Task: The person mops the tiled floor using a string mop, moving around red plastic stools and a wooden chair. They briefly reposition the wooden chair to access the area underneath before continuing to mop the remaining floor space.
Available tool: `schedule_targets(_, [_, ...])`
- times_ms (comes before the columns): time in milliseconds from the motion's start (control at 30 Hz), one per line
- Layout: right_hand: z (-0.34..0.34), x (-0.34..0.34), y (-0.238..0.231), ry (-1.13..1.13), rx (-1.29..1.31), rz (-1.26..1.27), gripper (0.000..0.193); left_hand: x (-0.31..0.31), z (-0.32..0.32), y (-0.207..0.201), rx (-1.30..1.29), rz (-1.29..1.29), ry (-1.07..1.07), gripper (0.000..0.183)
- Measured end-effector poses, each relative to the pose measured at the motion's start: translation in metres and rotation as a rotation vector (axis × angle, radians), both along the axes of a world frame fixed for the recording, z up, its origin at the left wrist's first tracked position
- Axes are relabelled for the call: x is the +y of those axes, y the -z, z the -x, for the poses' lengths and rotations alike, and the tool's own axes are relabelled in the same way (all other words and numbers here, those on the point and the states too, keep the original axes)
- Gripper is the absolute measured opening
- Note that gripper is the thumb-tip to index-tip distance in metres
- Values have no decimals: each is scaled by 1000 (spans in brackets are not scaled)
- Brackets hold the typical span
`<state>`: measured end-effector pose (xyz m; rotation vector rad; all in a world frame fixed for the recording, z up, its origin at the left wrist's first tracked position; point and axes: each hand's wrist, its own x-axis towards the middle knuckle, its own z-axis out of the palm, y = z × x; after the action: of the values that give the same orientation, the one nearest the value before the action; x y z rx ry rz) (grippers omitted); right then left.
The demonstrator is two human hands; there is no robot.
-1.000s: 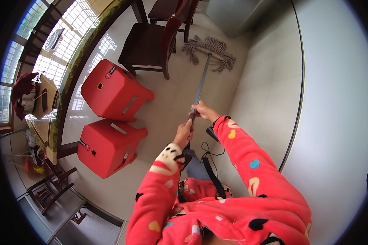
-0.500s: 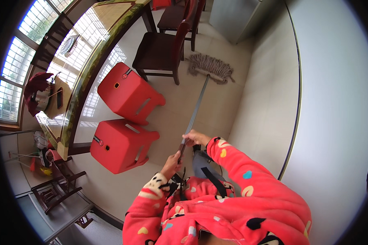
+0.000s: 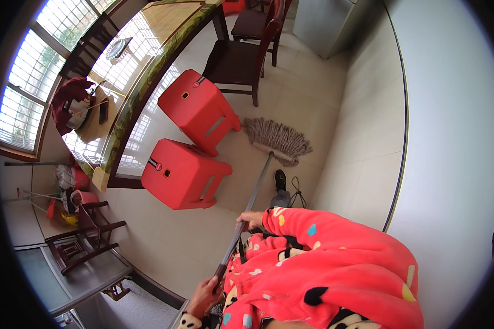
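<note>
A string mop (image 3: 277, 140) lies with its grey-brown strands spread on the tiled floor, and its grey pole slants back toward me. Lower down, my left hand (image 3: 205, 296) is wrapped round the dark grip at the pole's end. My right hand (image 3: 251, 220) holds the pole higher up, closed around the grey shaft. Both arms wear red fleece sleeves with coloured patches. Just beyond the right hand, my dark shoe (image 3: 280, 180) stands on the floor close to the mop head, with a loose dark cord beside it.
Two red plastic stools (image 3: 200, 104) stand left of the mop, beside a glossy table (image 3: 101, 178). Dark wooden chairs (image 3: 233, 63) are beyond them. A grey cabinet-like box (image 3: 324, 27) stands at the back, a pale wall (image 3: 450, 164) to the right. A small wooden chair (image 3: 88, 236) sits at lower left.
The mop head has come nearer to me along the floor. Both hands have drawn back toward my body with the pole, the left one lower and further left. My shoe now shows.
</note>
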<state>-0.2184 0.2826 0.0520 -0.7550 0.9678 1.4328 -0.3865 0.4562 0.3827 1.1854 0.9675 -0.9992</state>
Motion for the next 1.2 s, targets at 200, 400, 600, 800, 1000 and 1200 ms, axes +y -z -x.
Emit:
schedule_targets(200, [3, 1, -4, -71, 23, -169, 9, -4, -11, -17, 29, -74, -67, 33])
schedule_targets(400, [-67, -44, 7, 191, -156, -19, 4, -45, -96, 21, 46, -93, 28, 36])
schedule_targets(600, [-211, -145, 18, 349, -378, 192, 8, -141, -239, 98, -154, -30, 191, 38])
schedule_targets(800, [-338, -245, 23, 450, -562, 263, 14, -255, -408, 194, -195, 175, 62, 33])
schedule_targets(1000, [-400, -331, -1, 340, -654, 611, 24, -352, -462, 221, -169, 237, 127, 34])
schedule_targets(1200, [-352, -299, -15, 240, -670, 567, 21, -313, -418, 214, -142, 221, 176, 33])
